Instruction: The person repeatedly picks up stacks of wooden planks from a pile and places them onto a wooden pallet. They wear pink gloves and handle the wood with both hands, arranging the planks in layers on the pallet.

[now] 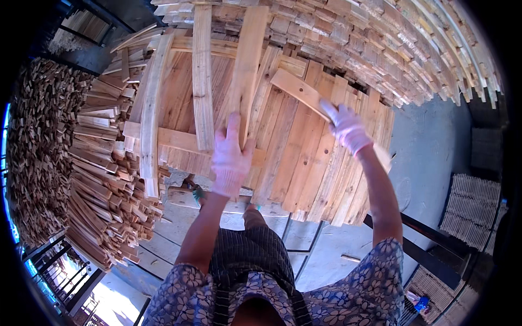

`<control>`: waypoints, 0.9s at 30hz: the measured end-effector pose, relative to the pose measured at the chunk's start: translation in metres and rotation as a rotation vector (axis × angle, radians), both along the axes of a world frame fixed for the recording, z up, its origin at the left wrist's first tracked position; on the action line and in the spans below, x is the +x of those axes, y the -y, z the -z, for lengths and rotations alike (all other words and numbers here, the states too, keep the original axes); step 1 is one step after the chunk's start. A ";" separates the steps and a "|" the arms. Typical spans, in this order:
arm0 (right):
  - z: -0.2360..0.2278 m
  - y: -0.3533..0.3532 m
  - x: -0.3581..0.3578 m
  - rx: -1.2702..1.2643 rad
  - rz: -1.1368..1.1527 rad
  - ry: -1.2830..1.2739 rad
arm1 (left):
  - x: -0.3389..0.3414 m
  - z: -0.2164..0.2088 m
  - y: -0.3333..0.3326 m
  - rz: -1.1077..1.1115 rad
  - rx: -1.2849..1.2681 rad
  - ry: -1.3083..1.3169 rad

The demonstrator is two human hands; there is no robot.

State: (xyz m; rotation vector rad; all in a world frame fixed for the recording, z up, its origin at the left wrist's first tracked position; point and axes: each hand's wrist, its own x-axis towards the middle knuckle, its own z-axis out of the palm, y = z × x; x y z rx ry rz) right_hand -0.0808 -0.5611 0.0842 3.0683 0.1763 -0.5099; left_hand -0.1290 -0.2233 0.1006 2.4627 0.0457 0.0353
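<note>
Both my hands wear pale pinkish-white knit gloves. My left hand [232,160] is closed round the near end of a long wooden plank [250,65], its forefinger stretched up along the wood and its thumb at the right edge. To the right, my right hand [349,129] grips the near end of a shorter board [298,88], which slants up and left; the hand is slightly blurred. Beneath both lies a layer of planks side by side [307,157]. Left of my left hand, two loose planks, one narrow [202,81] and one at the outer edge [153,108], lie across crosswise slats [182,140].
Stacked boards [348,38] rise along the far side. Loose slats [103,190] heap up at the left, beside a large pile of short wood pieces [41,146]. Grey floor [427,146] shows at the right, with bundled slats [472,209] and a dark metal beam [424,255] nearby.
</note>
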 end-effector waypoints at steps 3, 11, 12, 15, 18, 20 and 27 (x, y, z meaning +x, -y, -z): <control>0.016 0.025 0.042 -0.065 -0.010 0.041 | -0.027 0.013 0.003 0.049 0.119 -0.091; 0.040 0.040 0.061 -0.046 -0.080 0.065 | 0.056 0.041 0.053 0.143 0.637 -0.188; 0.039 0.035 0.063 -0.075 -0.071 0.068 | 0.068 0.045 0.057 0.097 0.597 -0.237; 0.035 0.029 0.053 -0.159 -0.045 0.097 | 0.075 0.046 0.052 0.054 0.311 -0.302; 0.031 0.022 0.050 -0.228 -0.044 0.140 | 0.046 0.046 0.025 0.082 -0.156 -0.247; 0.033 0.038 0.042 -0.231 -0.061 0.073 | 0.003 0.018 0.027 0.043 -0.654 -0.314; 0.032 0.052 0.051 -0.149 -0.060 0.018 | -0.193 0.036 -0.037 -0.305 -1.596 -1.019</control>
